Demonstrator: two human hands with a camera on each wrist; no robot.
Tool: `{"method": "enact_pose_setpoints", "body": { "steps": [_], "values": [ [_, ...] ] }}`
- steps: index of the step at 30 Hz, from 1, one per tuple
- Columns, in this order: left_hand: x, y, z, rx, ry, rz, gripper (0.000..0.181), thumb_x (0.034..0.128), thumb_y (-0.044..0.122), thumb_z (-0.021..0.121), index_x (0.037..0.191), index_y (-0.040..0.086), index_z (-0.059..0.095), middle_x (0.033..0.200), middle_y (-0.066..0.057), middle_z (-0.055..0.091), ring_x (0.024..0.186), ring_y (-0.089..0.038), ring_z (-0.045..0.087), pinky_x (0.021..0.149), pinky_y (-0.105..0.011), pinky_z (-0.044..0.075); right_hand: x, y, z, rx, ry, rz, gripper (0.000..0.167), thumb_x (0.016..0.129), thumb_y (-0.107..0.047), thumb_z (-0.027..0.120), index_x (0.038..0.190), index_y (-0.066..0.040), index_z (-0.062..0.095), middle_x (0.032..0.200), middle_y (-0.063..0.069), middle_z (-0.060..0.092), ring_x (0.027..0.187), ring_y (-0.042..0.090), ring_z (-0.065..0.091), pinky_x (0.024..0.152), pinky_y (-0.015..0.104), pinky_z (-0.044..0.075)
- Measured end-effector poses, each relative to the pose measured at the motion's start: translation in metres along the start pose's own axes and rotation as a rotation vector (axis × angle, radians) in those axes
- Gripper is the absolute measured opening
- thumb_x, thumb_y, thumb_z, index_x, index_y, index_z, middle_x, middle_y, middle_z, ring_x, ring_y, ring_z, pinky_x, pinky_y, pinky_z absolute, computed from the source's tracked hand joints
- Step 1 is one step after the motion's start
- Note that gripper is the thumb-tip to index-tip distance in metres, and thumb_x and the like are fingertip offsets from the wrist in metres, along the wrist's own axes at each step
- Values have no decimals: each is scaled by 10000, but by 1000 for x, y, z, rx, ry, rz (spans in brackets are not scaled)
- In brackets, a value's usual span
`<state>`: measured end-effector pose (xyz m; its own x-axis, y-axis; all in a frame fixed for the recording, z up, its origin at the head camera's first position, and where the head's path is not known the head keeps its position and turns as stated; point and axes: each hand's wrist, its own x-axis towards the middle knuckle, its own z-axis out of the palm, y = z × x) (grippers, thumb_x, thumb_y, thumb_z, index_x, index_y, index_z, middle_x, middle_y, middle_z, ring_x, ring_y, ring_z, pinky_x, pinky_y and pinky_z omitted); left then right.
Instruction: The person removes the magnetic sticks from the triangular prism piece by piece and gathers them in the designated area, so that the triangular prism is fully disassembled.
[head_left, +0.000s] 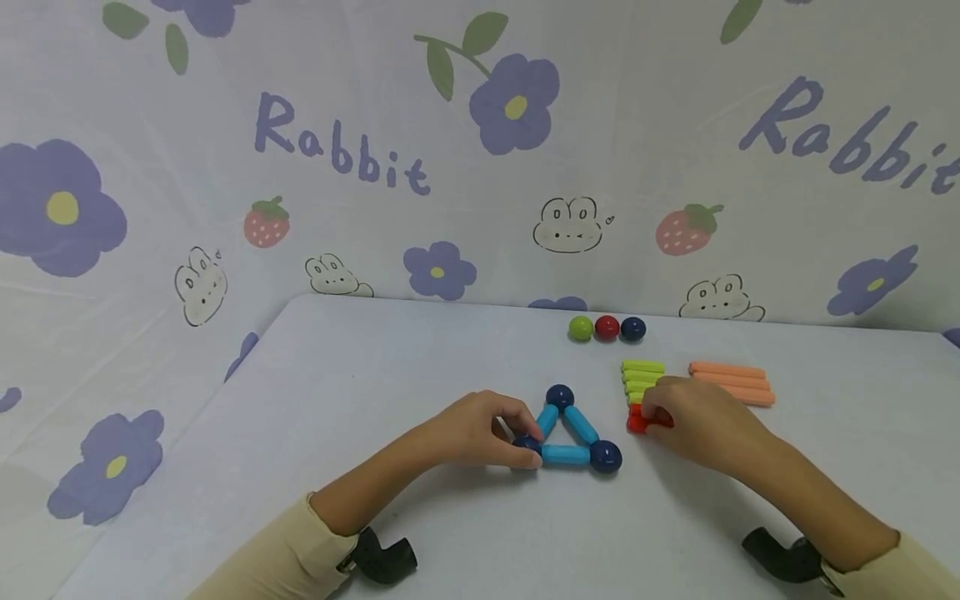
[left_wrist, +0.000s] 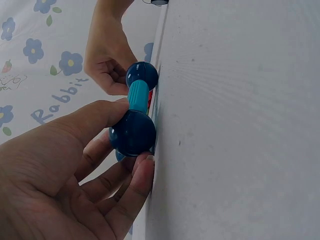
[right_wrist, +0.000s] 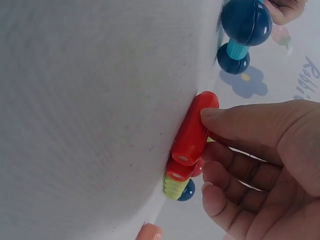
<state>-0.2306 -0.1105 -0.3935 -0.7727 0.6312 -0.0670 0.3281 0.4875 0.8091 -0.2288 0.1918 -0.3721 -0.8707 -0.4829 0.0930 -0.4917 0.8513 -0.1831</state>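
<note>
Three dark blue balls and three light blue rods (head_left: 566, 455) form a triangle lying on the white table. My left hand (head_left: 480, 429) holds the ball (left_wrist: 133, 133) at its left corner between thumb and fingers. The top ball (head_left: 559, 397) and the right ball (head_left: 605, 457) are untouched. To the right of the triangle, my right hand (head_left: 708, 425) pinches a red rod (right_wrist: 195, 130), thumb on its near side. A second red rod (right_wrist: 179, 170) lies right beside it, partly hidden. Yellow-green rods (head_left: 642, 371) lie just behind the red ones.
Orange rods (head_left: 731, 383) lie side by side to the right, partly behind my right hand. At the back stand a green ball (head_left: 581, 328), a red ball (head_left: 607, 328) and a dark blue ball (head_left: 633, 328) in a row. A printed cloth (head_left: 480, 167) hangs behind the table.
</note>
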Motion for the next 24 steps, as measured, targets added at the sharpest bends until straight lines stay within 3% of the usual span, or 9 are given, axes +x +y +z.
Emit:
{"method": "enact_pose_setpoints", "body": {
  "steps": [7, 17, 20, 24],
  "values": [
    [0, 0, 0, -1, 0, 5, 193, 843, 228, 823, 1021, 209, 750, 941, 98, 677, 830, -129, 668, 681, -277, 559, -1, 2, 1, 5, 11, -17, 165, 776, -51, 855, 899, -103, 757, 861, -5, 689, 810, 203, 601, 822, 469, 562],
    [-1, 9, -2, 101, -42, 9, 222, 855, 296, 819, 1055, 238, 741, 951, 125, 675, 828, -79, 651, 732, -246, 539, -9, 7, -7, 40, 29, -18, 151, 794, -122, 855, 911, -128, 759, 867, -38, 670, 798, 168, 596, 754, 400, 566],
    [-5, 15, -7, 159, -48, -22, 275, 876, 364, 790, 1127, 271, 728, 1044, 95, 686, 880, -84, 657, 752, -259, 541, -13, 7, -12, 56, 28, -3, 147, 804, -137, 848, 924, -133, 764, 860, -51, 650, 772, 163, 578, 685, 335, 542],
    [-16, 18, -23, 362, 39, -69, 463, 923, 496, 690, 1325, 272, 630, 1291, 6, 630, 1114, -166, 622, 891, -360, 532, -20, 8, -17, 61, 50, 5, 149, 826, -177, 831, 952, -138, 762, 893, -49, 664, 816, 189, 606, 694, 346, 550]
  ]
}}
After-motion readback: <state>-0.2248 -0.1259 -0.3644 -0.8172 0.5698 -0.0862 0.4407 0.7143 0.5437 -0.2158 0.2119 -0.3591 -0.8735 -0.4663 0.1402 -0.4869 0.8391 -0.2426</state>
